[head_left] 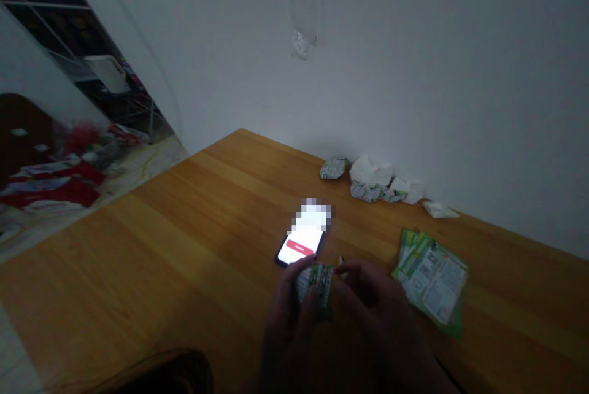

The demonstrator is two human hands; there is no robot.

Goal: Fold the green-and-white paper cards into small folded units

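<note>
Gripping a small printed packet (324,283) in the left hand (289,308), right there in the middle of it all, thumb laid over the near face, fingers curled round the far side, green, white and dark print showing between. Bending index finger and thumb of the right hand (380,302) toward each other, just beside the packet's right edge, with a small pale scrap (341,261) at the tip of that index finger; too dark in there to tell a firm pinch from a light touch. Just beyond the left hand, flat on the wooden table (184,222), a phone (304,237), screen glowing white, red bar across the nearer part, farther part lost in blocks. Over on the right, near the right hand, a loose, fanned stack of green packets (432,277), pale printed panel uppermost. Farther out beyond both hands, strung along the foot of the wall (437,75), first a crumpled wrapper (334,169), then white crumpled paper (370,171) amid more printed wrapping (365,190), then a folded white piece (440,210) at the right end. High beyond the hands, clear plastic (304,7) hanging against that wall. Far to the left of the hands, past the table's edge, red and white clutter (59,182) and a pale-backed chair (108,73). Nearer the body, low and left of the left hand, a dark rounded shape (181,372), too dim to name.
</note>
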